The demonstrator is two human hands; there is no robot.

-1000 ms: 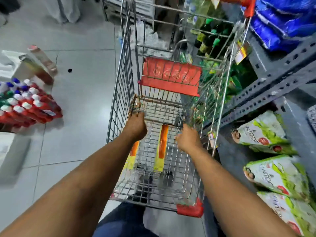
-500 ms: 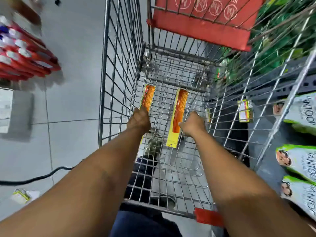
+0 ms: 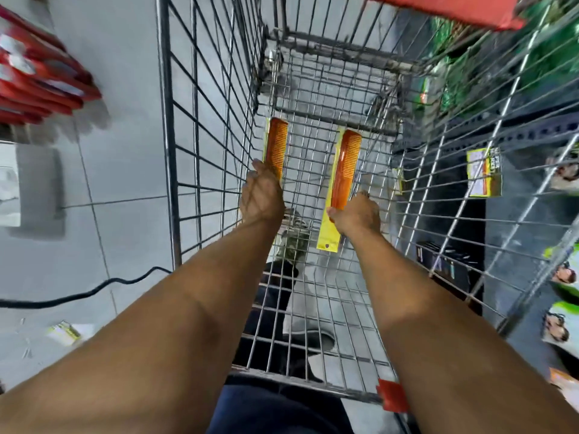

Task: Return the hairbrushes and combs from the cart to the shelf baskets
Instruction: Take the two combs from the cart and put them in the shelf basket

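Observation:
Two orange combs on yellow backing cards lie inside the wire cart (image 3: 169, 145). My left hand (image 3: 261, 195) grips the lower end of the left comb (image 3: 277, 144), next to the cart's left wall. My right hand (image 3: 357, 214) pinches the right comb (image 3: 346, 166) partway down its card, whose bottom end sticks out below the thumb. Both arms reach down into the cart from its near end. The shelf baskets are not in view.
A grey metal shelf (image 3: 501, 130) stands right of the cart, with green and white packets (image 3: 564, 321) and a yellow package (image 3: 484, 172) on it. Red bottles (image 3: 37, 86) lie on the tiled floor at left, and a black cable (image 3: 78, 294) crosses it.
The view has tipped downward and closer into the cart. Both hands have reached deeper and closed on the lower ends of the two combs.

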